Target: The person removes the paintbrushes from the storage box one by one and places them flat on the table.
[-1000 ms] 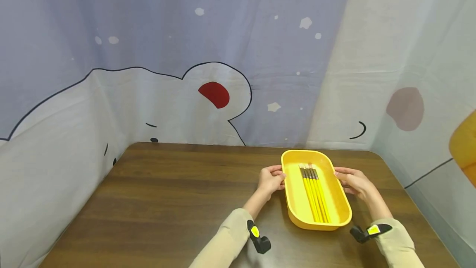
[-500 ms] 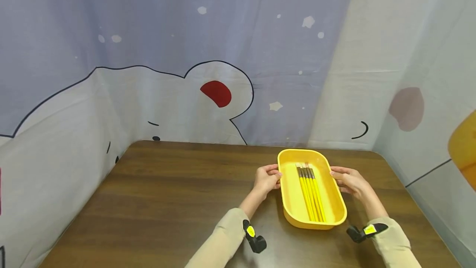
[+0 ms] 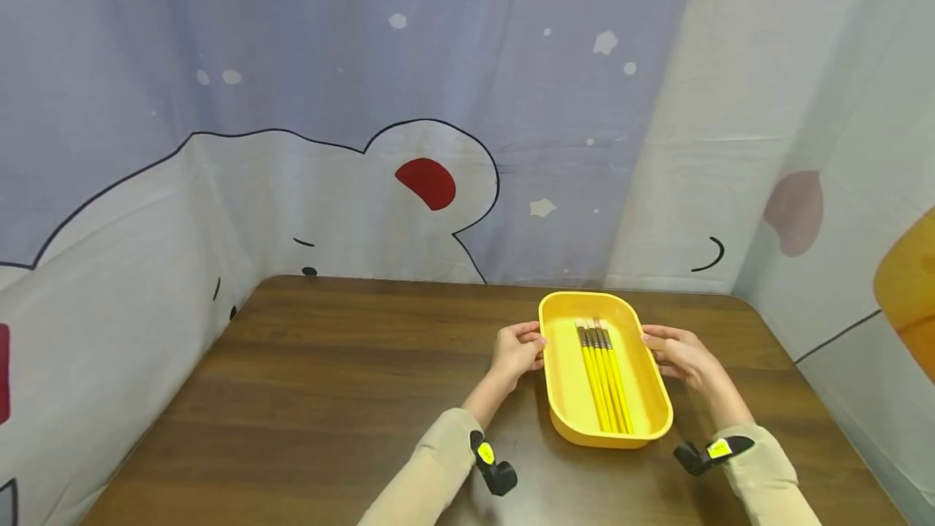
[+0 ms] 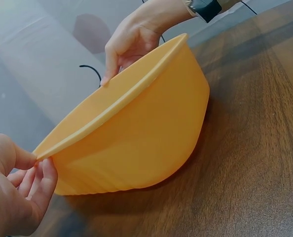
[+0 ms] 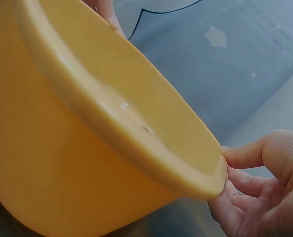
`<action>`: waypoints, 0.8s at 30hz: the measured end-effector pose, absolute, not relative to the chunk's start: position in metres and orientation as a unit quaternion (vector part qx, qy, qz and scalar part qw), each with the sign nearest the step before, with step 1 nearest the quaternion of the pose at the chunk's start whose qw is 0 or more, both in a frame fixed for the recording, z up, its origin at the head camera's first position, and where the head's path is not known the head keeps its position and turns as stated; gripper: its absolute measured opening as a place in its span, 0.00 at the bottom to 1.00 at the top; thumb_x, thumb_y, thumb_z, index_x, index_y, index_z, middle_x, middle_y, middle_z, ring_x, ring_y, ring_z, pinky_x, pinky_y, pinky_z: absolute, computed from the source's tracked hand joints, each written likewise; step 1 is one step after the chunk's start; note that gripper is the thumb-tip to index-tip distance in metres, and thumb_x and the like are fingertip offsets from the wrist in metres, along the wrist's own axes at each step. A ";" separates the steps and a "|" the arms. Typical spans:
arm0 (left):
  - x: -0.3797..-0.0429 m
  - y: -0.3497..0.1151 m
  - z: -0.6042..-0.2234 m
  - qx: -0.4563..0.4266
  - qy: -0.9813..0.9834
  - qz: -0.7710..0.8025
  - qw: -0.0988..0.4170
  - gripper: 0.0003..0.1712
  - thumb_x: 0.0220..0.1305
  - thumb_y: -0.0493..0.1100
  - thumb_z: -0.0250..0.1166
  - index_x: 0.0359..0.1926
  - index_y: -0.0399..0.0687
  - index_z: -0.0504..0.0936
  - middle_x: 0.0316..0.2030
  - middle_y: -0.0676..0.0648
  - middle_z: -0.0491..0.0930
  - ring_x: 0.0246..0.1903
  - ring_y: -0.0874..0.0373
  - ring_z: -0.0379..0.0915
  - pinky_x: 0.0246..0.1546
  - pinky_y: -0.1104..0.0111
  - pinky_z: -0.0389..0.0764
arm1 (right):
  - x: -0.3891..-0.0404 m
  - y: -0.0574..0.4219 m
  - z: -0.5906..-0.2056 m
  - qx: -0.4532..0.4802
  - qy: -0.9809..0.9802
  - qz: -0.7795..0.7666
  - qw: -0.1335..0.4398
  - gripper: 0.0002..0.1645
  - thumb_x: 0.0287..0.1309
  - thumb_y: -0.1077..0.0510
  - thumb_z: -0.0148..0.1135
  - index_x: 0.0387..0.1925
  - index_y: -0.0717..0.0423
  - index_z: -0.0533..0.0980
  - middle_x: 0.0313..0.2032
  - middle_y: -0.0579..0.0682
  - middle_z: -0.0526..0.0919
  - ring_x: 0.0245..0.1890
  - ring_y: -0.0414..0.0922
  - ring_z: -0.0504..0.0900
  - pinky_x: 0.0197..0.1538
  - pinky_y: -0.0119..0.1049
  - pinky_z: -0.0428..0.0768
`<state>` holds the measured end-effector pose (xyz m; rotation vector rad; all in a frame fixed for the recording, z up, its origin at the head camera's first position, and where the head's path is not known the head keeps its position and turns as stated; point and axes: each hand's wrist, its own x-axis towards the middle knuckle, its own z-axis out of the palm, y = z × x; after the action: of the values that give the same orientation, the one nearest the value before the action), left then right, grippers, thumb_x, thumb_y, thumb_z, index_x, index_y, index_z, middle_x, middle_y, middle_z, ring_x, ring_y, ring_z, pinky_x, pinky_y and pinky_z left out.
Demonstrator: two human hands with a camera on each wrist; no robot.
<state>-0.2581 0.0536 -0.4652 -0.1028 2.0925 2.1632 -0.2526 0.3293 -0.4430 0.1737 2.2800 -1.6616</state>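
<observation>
A yellow plastic tray [image 3: 646, 384] with rounded corners is held between both hands toward the right of the table. Several paintbrushes [image 3: 606, 384] with yellow handles lie side by side in it, bristles toward the far end. My left hand [image 3: 517, 351] pinches the left rim, thumb on top and fingers beneath. On the opposite side, my right hand [image 3: 682, 357] grips the right rim the same way. In the left wrist view the tray's outer wall [image 4: 141, 133] stands close over the wood. The brushes are hidden there behind that wall.
The brown wooden table [image 3: 329, 396] stretches to the left of the tray. Behind it hangs a printed curtain [image 3: 336, 209], which also closes off the right side. Black wrist cameras [image 3: 497, 465] are strapped over both sleeves.
Both hands and the tray have shifted slightly to the left in the head view. The brushes stay in the tray, and the grip on both rims is unchanged.
</observation>
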 end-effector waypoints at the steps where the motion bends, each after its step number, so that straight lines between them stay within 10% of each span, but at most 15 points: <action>1: -0.258 0.053 -0.465 -0.034 0.693 0.717 0.065 0.21 0.59 0.30 0.62 0.55 0.32 0.78 0.33 0.45 0.81 0.27 0.57 0.79 0.23 0.74 0.84 | -0.252 0.329 -0.443 0.061 0.797 -0.581 0.157 0.38 0.68 0.54 0.52 0.69 0.73 0.52 0.37 0.41 0.83 0.36 0.34 0.83 0.42 0.34 0.86; 24: -0.259 0.048 -0.468 -0.046 0.700 0.710 0.060 0.20 0.59 0.30 0.63 0.55 0.35 0.79 0.33 0.46 0.81 0.24 0.62 0.76 0.23 0.74 0.84 | -0.252 0.322 -0.443 0.057 0.807 -0.566 0.157 0.37 0.68 0.53 0.52 0.69 0.70 0.54 0.41 0.46 0.82 0.38 0.37 0.82 0.42 0.35 0.86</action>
<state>-0.2586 0.0480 -0.4678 -0.1407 2.1195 2.1474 -0.2522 0.3223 -0.4427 0.1642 2.3105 -1.6195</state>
